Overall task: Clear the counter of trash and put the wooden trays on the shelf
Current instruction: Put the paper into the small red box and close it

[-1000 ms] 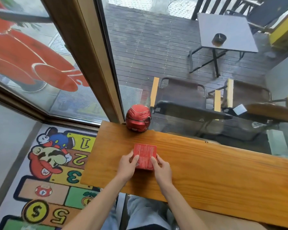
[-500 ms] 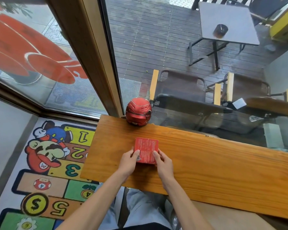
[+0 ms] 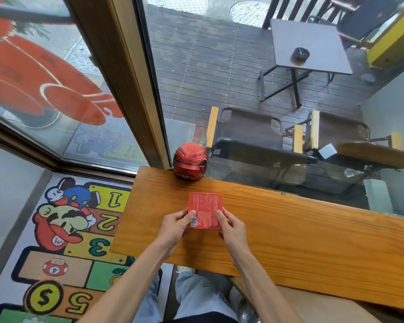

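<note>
Gripping a flat red printed packet point(image 3: 205, 210) from both sides, the left hand point(image 3: 175, 226) and right hand point(image 3: 233, 229) pinch its lower corners with thumbs on top; the remaining fingers are tucked beneath and cannot be seen. The small print on the packet is too fine to read. It sits over the long varnished wooden counter point(image 3: 289, 241), near the left end. A glossy red helmet-shaped ornament point(image 3: 190, 164) stands at the far edge against the window glass point(image 3: 196, 66). A cartoon number floor mat point(image 3: 56, 241) lies left of the counter, partly cut off.
</note>
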